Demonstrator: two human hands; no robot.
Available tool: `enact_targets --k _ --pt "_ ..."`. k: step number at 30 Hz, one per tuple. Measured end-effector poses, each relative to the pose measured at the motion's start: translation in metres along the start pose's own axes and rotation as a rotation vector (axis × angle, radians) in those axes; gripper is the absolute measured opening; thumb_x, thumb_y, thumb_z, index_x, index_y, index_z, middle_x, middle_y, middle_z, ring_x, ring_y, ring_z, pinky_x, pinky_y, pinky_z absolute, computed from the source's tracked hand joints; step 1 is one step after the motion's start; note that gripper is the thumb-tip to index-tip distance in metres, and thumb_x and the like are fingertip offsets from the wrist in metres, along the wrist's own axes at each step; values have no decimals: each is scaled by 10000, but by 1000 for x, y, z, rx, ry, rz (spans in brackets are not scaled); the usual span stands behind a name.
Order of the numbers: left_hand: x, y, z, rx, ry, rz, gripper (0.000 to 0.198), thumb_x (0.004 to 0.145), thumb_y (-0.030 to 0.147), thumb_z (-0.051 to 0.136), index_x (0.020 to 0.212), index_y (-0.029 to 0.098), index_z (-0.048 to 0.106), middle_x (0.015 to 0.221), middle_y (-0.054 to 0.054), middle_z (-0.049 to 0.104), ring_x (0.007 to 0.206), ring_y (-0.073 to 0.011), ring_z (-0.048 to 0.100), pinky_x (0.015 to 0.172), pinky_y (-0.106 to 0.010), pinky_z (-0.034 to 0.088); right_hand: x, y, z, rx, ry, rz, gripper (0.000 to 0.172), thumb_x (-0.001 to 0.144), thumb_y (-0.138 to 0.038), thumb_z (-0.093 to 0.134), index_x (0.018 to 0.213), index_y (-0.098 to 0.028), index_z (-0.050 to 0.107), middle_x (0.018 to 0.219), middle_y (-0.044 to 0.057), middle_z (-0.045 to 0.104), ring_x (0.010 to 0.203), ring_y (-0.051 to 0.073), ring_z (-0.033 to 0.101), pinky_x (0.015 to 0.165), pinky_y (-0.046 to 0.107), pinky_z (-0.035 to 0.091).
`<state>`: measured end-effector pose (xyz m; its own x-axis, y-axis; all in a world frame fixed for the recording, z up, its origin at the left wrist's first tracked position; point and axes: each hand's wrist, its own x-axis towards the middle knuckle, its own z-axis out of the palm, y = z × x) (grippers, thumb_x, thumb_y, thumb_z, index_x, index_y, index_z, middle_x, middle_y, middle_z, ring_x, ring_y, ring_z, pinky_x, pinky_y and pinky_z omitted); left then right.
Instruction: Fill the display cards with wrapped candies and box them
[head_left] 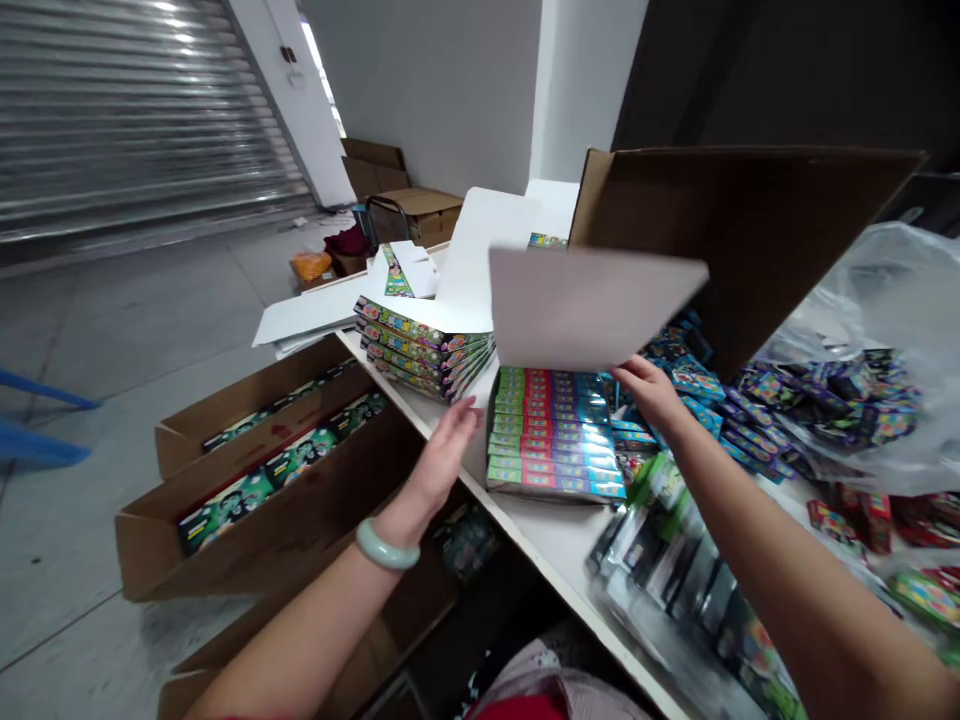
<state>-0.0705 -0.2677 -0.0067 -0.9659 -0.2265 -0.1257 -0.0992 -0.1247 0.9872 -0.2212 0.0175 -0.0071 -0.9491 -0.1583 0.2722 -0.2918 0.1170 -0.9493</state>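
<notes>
A display box [555, 440] filled with rows of small colourful packs sits on the white table [547, 545]. Its white lid [592, 305] stands raised above it. My right hand [649, 390] rests at the box's right rear corner, under the lid's lower edge, fingers curled against it. My left hand [446, 450], with a pale green bangle on the wrist, is flat and open against the box's left side. A stack of closed colourful boxes [424, 350] lies just behind the left hand.
A large brown carton [750, 230] stands open behind. Loose small packs [750, 400] spill from a clear plastic bag [885, 330] at right. Flat white card blanks [315, 315] lie at the table's far end. Cartons [255, 480] holding green boxes sit on the floor at left.
</notes>
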Motion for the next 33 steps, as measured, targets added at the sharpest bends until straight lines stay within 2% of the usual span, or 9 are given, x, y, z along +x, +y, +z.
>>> enact_targets --k 4,6,8,11,15,21,27,30,33 --pt "6 52 -7 -184 -301 -106 784 828 748 426 1399 214 361 973 -104 694 916 -269 683 842 -454 531 -42 -21 -25 -266 -113 -82 246 700 -448 711 816 -240 772 1089 75 644 1095 254 575 1033 435 396" --pt "1 58 -3 -202 -421 -182 787 761 683 610 1365 224 401 1076 -122 683 942 -280 682 825 -437 548 -66 -30 -27 -325 -131 -1 319 771 -496 646 936 -254 771 1038 79 659 1021 248 608 971 451 450" --pt "-9 49 3 -146 -485 -193 757 661 451 807 1299 227 468 1216 -127 639 1037 -293 657 864 -406 548 -89 -39 -25 -206 -124 205 453 820 -542 585 1135 -240 708 997 86 679 918 236 644 851 442 524" --pt "-21 27 11 -42 -425 -76 805 588 230 844 1301 235 472 1341 -107 568 1184 -300 581 950 -380 521 -108 -54 -15 12 -127 437 686 756 -519 680 1338 -180 548 1028 112 683 894 224 659 759 389 564" --pt "-20 22 18 6 -261 152 865 653 261 798 1402 234 366 1376 -107 541 1239 -294 539 1022 -401 479 -105 -70 -3 96 -295 422 950 582 -322 828 1429 -189 416 1175 107 651 1025 221 637 876 375 544" --pt "-4 42 22 298 -270 244 809 665 293 804 1383 210 440 1279 -107 600 1072 -282 628 895 -419 554 -90 -67 1 -136 -177 165 693 682 -281 741 1337 -195 532 1185 81 659 953 215 652 876 386 544" --pt "30 33 26 744 95 848 267 786 304 723 1031 204 689 998 -55 684 921 -215 641 848 -355 529 -79 -69 8 -690 19 -222 325 854 -279 590 1161 -208 669 1016 99 666 855 234 631 801 387 513" --pt "33 38 23 806 106 909 158 808 324 706 890 190 707 853 -34 676 821 -190 634 782 -319 520 -82 -75 5 -692 35 -200 272 867 -294 579 1096 -196 687 923 79 654 811 219 621 748 353 497" --pt "15 40 15 803 -88 729 246 790 331 718 996 203 684 904 -21 681 743 -172 631 680 -293 530 -100 -76 -6 -581 -114 -15 346 842 -311 615 1172 -210 643 797 22 630 683 177 591 667 320 484"
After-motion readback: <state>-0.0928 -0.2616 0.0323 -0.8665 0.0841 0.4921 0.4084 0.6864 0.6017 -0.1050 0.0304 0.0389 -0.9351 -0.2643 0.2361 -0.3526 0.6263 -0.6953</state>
